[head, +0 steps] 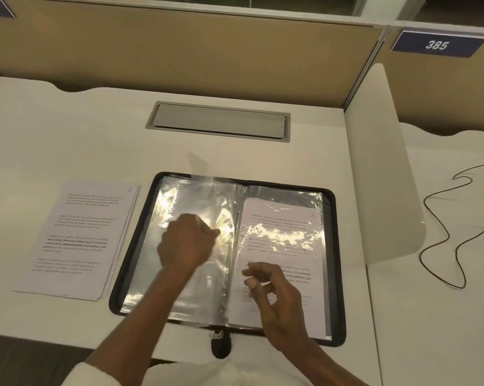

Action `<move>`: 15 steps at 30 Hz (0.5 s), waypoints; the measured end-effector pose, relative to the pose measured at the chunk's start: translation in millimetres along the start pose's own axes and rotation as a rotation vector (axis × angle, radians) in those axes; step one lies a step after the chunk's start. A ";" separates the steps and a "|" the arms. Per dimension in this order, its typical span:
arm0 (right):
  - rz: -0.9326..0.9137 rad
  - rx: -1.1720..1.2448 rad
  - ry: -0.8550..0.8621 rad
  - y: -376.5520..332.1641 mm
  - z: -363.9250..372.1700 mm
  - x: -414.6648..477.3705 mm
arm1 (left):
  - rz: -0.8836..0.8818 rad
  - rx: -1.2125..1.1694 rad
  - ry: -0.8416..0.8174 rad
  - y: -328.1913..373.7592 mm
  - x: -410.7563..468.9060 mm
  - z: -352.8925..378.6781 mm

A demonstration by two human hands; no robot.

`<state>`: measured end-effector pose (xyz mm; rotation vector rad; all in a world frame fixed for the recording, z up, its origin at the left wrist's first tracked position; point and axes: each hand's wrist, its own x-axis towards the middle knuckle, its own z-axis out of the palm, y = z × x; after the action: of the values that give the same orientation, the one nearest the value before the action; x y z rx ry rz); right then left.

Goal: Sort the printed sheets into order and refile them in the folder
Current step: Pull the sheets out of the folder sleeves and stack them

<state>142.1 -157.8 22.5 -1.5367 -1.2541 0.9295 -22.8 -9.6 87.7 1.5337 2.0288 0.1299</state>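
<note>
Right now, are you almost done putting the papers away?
Not nearly. Done: one sheet, marked 8, is filed on the right of the folder. In hand: the left hand pinches a raised clear sleeve; the right hand hangs loose over the sheet. Left: the stack beside the folder is unfiled.

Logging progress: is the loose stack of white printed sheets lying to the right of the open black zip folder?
No, the stack of white printed sheets lies to the left of the open black zip folder.
</note>
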 end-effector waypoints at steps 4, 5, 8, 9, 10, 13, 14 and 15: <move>0.033 -0.127 0.118 28.4 -10.6 14.6 | -0.066 0.129 -0.001 -26.9 32.9 -40.7; 0.040 -0.165 0.144 37.0 -14.1 18.2 | -0.096 0.154 0.012 -31.8 39.2 -46.2; 0.045 -0.315 0.222 59.0 -26.3 29.4 | -0.149 0.211 0.029 -40.8 52.2 -50.7; 0.041 -0.388 0.241 65.3 -30.5 32.5 | -0.157 0.230 0.032 -43.0 54.7 -48.8; 0.039 -0.463 0.256 71.7 -34.2 35.3 | -0.164 0.250 0.037 -44.6 56.8 -45.8; 0.113 -0.642 0.292 87.1 -45.6 43.8 | -0.186 0.316 0.071 -49.5 60.5 -34.6; 0.145 -0.695 0.305 90.1 -48.6 46.4 | -0.186 0.343 0.090 -51.5 60.7 -29.5; 0.169 -0.745 0.316 92.6 -51.6 49.0 | -0.179 0.377 0.106 -53.4 60.2 -24.1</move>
<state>226.8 -125.2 -50.9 -2.2889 -1.3168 0.2816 -90.2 33.5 62.0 1.5785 2.3647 -0.2616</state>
